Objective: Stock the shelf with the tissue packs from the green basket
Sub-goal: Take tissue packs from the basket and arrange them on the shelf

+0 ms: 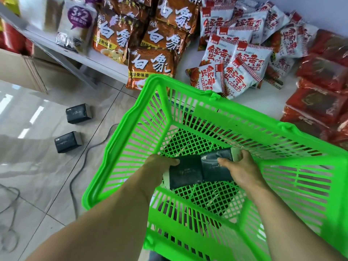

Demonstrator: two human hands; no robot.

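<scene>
Head view looks down into the green basket (120,153), which fills the frame from the centre toward 5 o'clock. Both hands reach inside it. The left hand (160,166) closes around the left end of a dark tissue pack (185,175), thumb on top. The right hand (239,166) grips a second dark tissue pack (216,162) lying just to the right, the two packs touching side by side above the basket's mesh bottom. Whether the packs rest on the mesh or are lifted off it, I cannot tell.

At 9 o'clock two more dark packs lie on the tiled floor (37,166), one (78,113) above the other (67,141), near a grey cable (79,174). At 12 o'clock the white shelf (188,53) carries brown noodle bags (150,70); white-and-red noodle bags (235,59) are heaped toward 1 o'clock, and red packets (320,87) are stacked at 3 o'clock.
</scene>
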